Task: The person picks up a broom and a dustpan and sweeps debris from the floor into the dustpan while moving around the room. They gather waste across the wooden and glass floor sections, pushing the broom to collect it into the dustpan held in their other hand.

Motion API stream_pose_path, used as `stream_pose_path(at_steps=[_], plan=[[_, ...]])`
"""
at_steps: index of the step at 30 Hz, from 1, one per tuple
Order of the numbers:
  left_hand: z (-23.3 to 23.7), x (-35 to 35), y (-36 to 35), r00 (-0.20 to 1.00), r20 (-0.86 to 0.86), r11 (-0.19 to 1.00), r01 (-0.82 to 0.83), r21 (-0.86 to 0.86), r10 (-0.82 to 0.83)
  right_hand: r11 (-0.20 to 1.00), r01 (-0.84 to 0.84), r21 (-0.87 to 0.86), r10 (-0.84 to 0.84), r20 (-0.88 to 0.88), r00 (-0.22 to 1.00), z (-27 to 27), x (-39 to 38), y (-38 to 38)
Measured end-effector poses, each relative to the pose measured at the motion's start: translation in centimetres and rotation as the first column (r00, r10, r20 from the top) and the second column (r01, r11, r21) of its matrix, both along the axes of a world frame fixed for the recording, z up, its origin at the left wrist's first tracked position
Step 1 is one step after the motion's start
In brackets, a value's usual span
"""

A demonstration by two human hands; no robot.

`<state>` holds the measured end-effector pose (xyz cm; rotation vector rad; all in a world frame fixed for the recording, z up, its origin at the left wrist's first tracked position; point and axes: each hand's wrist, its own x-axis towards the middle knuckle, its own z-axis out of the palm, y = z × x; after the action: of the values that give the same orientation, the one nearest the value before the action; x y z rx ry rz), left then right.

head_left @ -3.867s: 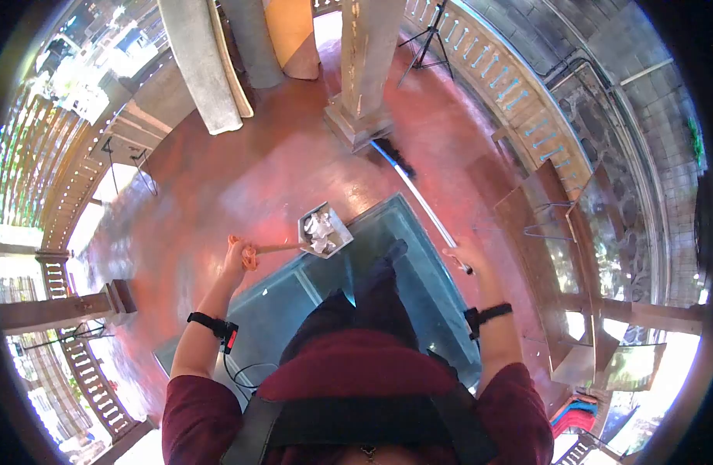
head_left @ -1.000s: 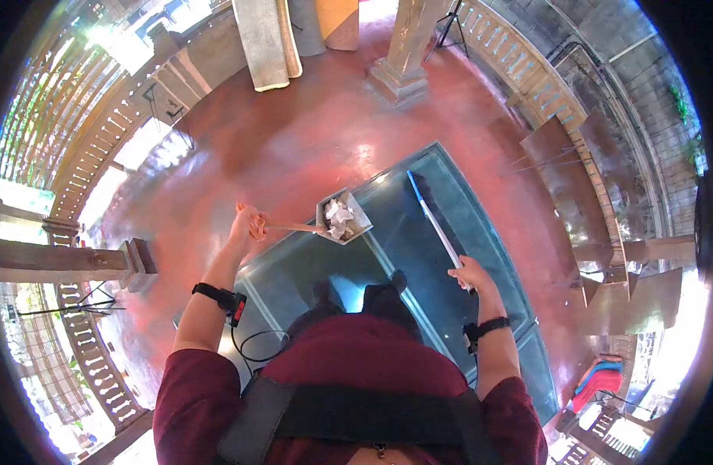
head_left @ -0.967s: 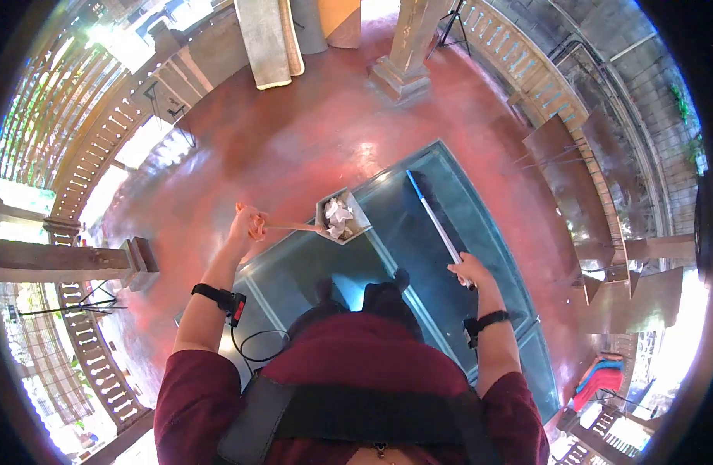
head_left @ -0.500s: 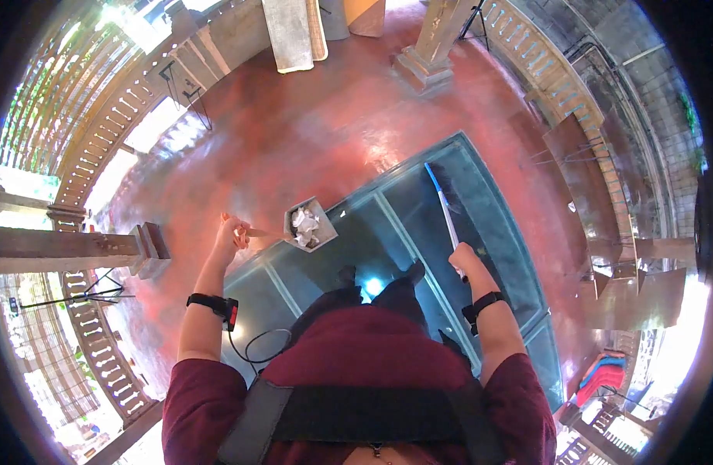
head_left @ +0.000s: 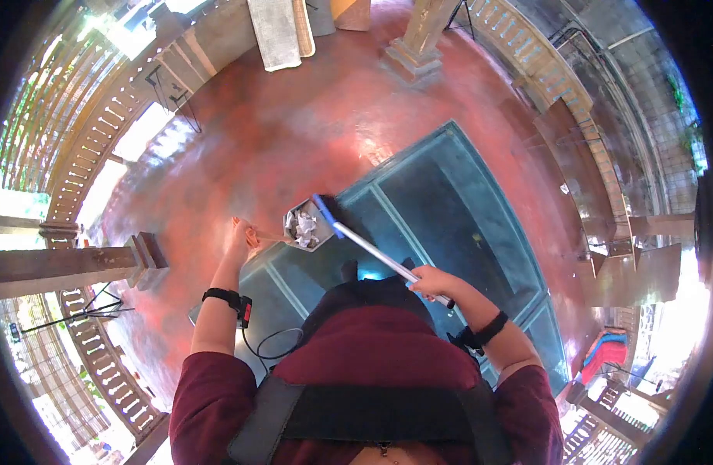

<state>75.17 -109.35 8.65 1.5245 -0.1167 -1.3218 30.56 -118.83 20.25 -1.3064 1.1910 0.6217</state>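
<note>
My left hand (head_left: 243,235) is closed around the handle of a dustpan (head_left: 322,239), whose pan holds crumpled white paper scraps (head_left: 303,226). In my right hand (head_left: 429,284) is the silver pole of a broom (head_left: 372,249), which slants up and to the left. The broom's blue head with dark bristles touches or lies right at the dustpan's right edge. Both tools are over the near left part of the dark glass-like floor panel.
Red floor (head_left: 240,139) surrounds the panel (head_left: 441,186). Stone pillars stand at the left (head_left: 62,270) and top (head_left: 415,46). Boards (head_left: 276,35) lean at the top, brown tables (head_left: 577,167) are at the right, and a tripod (head_left: 101,310) is at the left.
The broom has swung from the right side of the panel leftward to the dustpan, and my right hand has moved left and slightly down. My left hand with the dustpan has barely shifted.
</note>
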Motion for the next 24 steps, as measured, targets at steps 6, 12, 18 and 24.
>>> stream_pose_path(at_steps=[6, 12, 18, 24], plan=[[0.1, -0.9, -1.5, 0.999, 0.023, 0.999, 0.048, -0.016, -0.048, 0.998, 0.008, 0.063, -0.012, 0.072, 0.997, 3.9, -2.0, 2.3], [1.0, -2.1, -3.9, 0.998, -0.002, 0.998, 0.060, -0.008, -0.060, 0.966, 0.258, -0.004, -0.257, 0.071, 0.964, 11.4, -7.2, 3.9], [-0.5, -4.9, -8.5, 0.969, -0.128, 0.977, 0.208, -0.039, -0.212, 0.843, 0.536, -0.047, -0.536, 0.009, 0.844, 11.6, -15.1, 5.8], [2.6, -13.4, -14.8, 0.930, -0.072, 0.933, 0.356, -0.062, -0.360, 0.640, 0.750, -0.167, -0.766, -0.061, 0.640, 10.2, -21.3, 9.1]])
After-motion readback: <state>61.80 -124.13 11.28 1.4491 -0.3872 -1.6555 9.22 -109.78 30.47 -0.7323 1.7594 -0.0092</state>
